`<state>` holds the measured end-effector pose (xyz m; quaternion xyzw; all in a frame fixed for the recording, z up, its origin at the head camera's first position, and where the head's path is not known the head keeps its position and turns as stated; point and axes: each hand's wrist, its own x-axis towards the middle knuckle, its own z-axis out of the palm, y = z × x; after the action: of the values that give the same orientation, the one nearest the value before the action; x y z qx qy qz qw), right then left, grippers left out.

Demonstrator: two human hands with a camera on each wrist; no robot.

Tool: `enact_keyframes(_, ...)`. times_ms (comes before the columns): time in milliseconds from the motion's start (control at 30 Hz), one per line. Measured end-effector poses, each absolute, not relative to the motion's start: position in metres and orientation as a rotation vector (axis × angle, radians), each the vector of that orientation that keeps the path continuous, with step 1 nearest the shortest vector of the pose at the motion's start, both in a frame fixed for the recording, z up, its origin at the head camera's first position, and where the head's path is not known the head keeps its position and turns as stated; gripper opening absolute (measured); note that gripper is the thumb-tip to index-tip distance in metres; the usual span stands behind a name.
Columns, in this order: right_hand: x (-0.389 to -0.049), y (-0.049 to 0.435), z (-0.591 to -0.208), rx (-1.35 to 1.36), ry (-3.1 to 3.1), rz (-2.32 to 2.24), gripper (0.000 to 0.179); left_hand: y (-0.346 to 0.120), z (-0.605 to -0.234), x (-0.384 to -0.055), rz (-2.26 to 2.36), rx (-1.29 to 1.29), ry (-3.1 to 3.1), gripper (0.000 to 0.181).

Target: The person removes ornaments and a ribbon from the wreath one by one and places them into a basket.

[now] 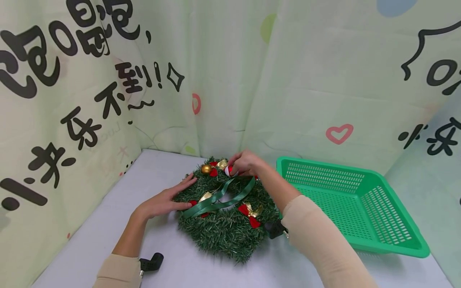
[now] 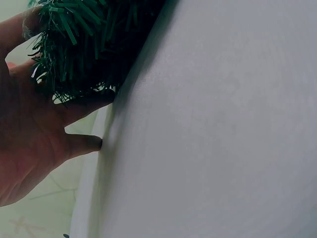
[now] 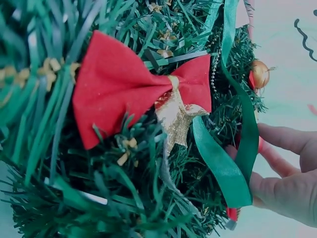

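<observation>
A green Christmas wreath (image 1: 227, 236) lies on the table, trimmed with red bows (image 3: 119, 89), gold bows (image 1: 255, 210) and a gold ball (image 1: 206, 169). A green ribbon (image 1: 216, 202) loops across its middle. Along the wreath's left edge rests my left hand (image 1: 169, 201), fingers spread; the left wrist view shows its fingertips (image 2: 96, 144) against the table edge. At the far side of the wreath, my right hand (image 1: 247, 163) pinches a small red and white ornament (image 1: 230, 171). The right wrist view shows that hand (image 3: 290, 168) partly behind the ribbon, its ornament mostly hidden.
To the right of the wreath stands a green plastic basket (image 1: 360, 240) with slotted sides. A pale printed curtain (image 1: 223, 80) hangs behind and left of the white table (image 1: 162, 164). Black wrist cameras (image 1: 153, 262) sit below both wrists.
</observation>
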<state>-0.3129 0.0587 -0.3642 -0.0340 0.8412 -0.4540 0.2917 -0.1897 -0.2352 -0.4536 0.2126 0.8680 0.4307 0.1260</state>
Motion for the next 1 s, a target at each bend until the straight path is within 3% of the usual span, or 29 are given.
enact_keyframes(1000,-0.3081,0.0604,-0.3594,-0.107,2.193,-1.304,0.043,-0.237,-0.4578,-0.19,1.281,0.605,2.495,0.083)
